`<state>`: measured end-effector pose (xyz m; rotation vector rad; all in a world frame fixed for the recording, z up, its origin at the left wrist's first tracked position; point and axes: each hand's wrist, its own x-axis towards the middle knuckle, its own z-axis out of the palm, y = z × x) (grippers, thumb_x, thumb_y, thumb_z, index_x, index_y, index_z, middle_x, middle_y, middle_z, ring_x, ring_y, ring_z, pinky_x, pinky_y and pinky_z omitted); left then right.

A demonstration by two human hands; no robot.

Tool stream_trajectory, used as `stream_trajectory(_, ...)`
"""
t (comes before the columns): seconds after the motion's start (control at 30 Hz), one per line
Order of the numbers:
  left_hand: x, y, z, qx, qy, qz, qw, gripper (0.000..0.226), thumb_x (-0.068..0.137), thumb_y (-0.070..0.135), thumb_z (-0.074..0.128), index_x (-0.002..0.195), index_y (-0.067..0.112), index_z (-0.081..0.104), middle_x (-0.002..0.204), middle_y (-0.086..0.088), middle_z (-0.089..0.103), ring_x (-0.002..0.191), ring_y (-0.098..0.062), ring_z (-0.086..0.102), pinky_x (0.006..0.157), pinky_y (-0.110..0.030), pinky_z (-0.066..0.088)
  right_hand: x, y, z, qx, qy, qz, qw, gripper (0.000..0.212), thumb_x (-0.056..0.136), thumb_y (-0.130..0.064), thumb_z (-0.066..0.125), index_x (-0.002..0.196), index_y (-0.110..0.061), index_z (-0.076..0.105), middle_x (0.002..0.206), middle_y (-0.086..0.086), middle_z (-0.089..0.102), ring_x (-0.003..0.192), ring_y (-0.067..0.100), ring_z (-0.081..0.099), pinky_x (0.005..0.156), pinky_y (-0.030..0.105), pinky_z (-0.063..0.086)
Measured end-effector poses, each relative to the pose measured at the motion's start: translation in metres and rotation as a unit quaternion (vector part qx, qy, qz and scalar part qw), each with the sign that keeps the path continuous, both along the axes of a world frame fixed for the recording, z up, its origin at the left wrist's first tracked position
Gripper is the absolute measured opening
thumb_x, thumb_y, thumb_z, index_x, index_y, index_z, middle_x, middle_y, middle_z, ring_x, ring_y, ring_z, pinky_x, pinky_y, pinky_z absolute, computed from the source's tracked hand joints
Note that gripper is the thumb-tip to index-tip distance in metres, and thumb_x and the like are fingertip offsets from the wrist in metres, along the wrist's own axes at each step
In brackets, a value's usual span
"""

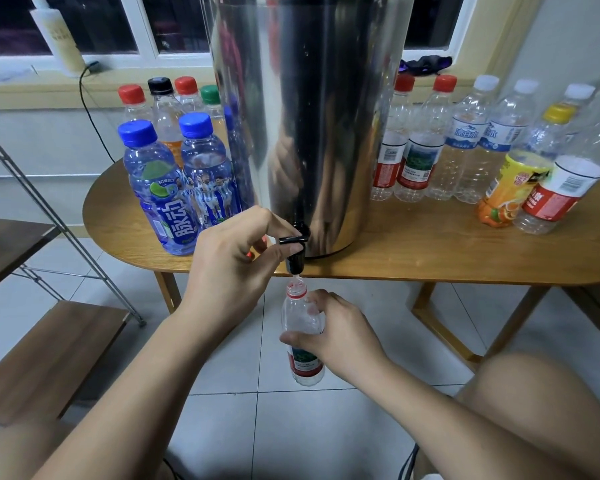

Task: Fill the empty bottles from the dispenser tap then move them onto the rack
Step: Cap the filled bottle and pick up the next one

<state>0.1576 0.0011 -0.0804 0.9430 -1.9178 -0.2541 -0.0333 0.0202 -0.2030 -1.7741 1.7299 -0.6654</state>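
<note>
A tall steel dispenser [305, 109] stands on the wooden table [430, 251], its black tap [294, 249] hanging over the front edge. My left hand [232, 258] pinches the tap lever with thumb and fingers; something red shows under its fingers. My right hand [336, 332] grips a clear uncapped bottle [300, 320] with a red neck ring and green-red label, held upright with its mouth right under the spout. A thin stream of water runs into the mouth.
Capped bottles, two of them blue [160, 188], stand left of the dispenser. Several clear bottles [465, 140] and an orange-labelled one [506, 192] stand at the right. A metal-framed rack with wooden shelves [45, 355] is at the left. My knee [548, 403] is at lower right.
</note>
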Motion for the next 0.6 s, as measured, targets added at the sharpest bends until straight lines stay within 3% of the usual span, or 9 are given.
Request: stream_trajectory(0.6, -0.0008, -0.0015, -0.0021, -0.004, 0.008, 0.000, 1.000, 0.009, 0.094, 0.014, 0.084, 0.096, 0.014, 0.076, 0.097, 0.008, 0.075, 0.090, -0.016, 0.072, 0.072, -0.037, 0.054, 0.0030, -0.0017, -0.0045, -0.008, 0.014, 0.004, 1.000, 0.067, 0.074, -0.068, 0.085, 0.123, -0.031, 0.057, 0.124, -0.010, 0.065, 0.111, 0.017, 0.065, 0.092, 0.038, 0.058)
